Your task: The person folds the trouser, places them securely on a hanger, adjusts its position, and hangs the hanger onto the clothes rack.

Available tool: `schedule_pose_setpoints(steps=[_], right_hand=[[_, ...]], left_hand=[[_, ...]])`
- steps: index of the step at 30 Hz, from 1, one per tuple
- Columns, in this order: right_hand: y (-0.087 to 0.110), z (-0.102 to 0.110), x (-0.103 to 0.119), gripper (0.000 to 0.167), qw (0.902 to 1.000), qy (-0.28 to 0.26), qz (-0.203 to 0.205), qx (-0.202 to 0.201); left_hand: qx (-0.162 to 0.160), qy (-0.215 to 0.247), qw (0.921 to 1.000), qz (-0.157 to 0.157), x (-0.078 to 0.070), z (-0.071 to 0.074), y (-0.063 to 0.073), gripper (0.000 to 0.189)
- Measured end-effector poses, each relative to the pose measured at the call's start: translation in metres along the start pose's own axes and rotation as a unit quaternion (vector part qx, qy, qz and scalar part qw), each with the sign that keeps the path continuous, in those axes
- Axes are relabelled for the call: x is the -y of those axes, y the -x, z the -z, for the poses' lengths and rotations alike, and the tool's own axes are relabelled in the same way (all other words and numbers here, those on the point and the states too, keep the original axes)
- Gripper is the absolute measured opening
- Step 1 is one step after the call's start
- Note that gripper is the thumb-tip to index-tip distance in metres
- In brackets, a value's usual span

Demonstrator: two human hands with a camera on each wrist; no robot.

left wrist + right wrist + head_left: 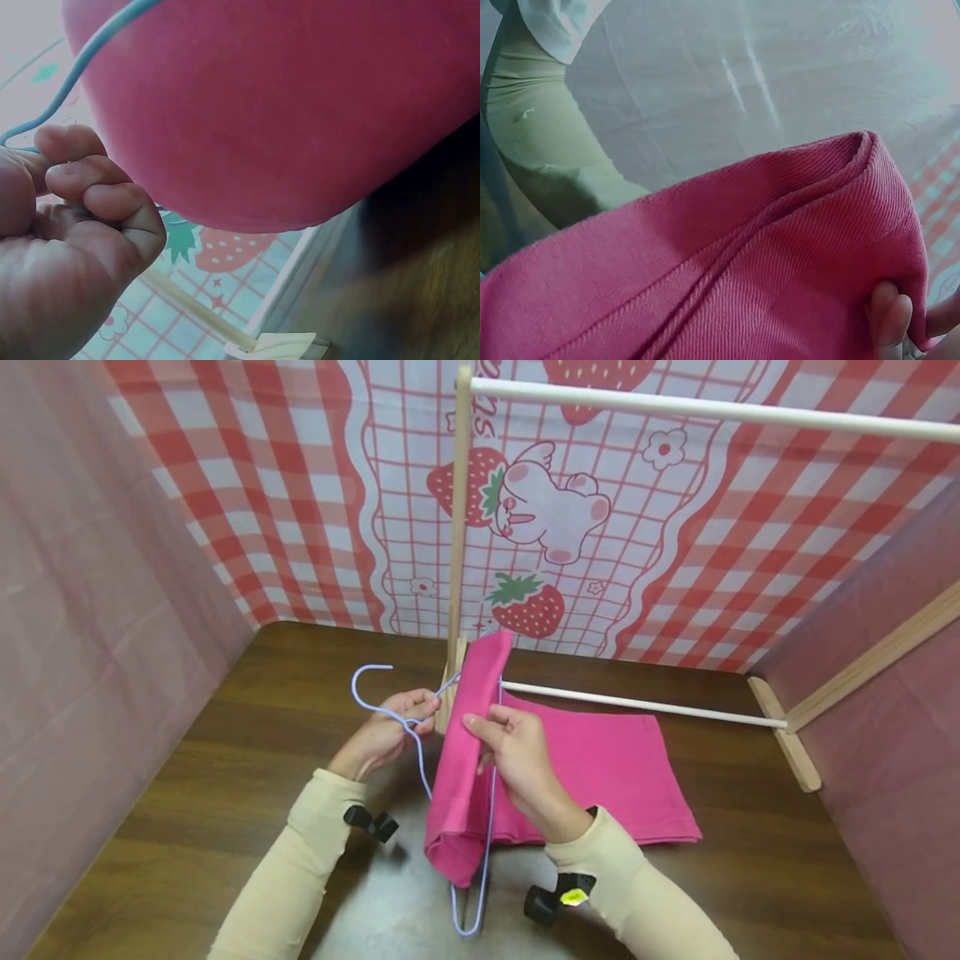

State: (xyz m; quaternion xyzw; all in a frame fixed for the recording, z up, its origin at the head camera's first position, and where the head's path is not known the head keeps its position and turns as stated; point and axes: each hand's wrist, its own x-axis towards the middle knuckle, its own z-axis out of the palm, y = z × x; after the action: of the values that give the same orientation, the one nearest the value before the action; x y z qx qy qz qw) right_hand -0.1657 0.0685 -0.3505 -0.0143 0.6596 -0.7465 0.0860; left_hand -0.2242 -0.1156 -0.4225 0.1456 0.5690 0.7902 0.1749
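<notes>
A light-blue wire hanger [422, 760] is held on its side, its hook pointing left. My left hand [393, 731] pinches the wire near the neck, below the hook. Pink folded cloth [468, 735] passes through the hanger and drapes over its bar; the longer part [600, 768] lies on the table to the right. My right hand [521, 756] pinches the folded layer, thumb in front. In the left wrist view, the curled fingers [97, 180] are beside the cloth. The right wrist view shows fingertips [891, 311] against the cloth near its edge; the rest of that hand is mostly hidden.
A rack stands behind the cloth, with a wooden post [459, 527], a white top rail [712, 408], a lower white rail [645, 704] and a right foot [786, 735]. It rests on a brown wooden table [247, 752]. A strawberry-patterned curtain [300, 468] hangs behind.
</notes>
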Motion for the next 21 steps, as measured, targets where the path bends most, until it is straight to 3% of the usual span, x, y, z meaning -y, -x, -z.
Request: schedule_pose_setpoints(steps=[4, 9, 14, 19, 21], right_hand=[[0.003, -0.001, 0.008, 0.026, 0.9999, -0.004, 0.005, 0.011], [0.008, -0.010, 0.020, 0.028, 0.9985, -0.047, 0.015, 0.024], [0.014, -0.015, 0.040, 0.031, 0.9952, -0.081, 0.037, 0.040], [0.012, 0.000, 0.056, 0.015, 0.9926, -0.099, 0.044, 0.055], [0.009, 0.007, 0.059, 0.016, 0.9905, -0.117, 0.043, 0.059]], left_hand=[[0.004, 0.016, 0.9999, 0.001, -0.002, -0.002, 0.001, 0.019], [0.012, 0.012, 0.9999, 0.000, 0.001, -0.003, 0.002, 0.019], [-0.013, 0.032, 0.9994, 0.006, -0.001, -0.001, 0.003, 0.024], [-0.031, 0.055, 0.9979, 0.011, -0.009, 0.008, 0.005, 0.024], [-0.045, 0.060, 0.9971, 0.015, -0.011, 0.011, 0.007, 0.022]])
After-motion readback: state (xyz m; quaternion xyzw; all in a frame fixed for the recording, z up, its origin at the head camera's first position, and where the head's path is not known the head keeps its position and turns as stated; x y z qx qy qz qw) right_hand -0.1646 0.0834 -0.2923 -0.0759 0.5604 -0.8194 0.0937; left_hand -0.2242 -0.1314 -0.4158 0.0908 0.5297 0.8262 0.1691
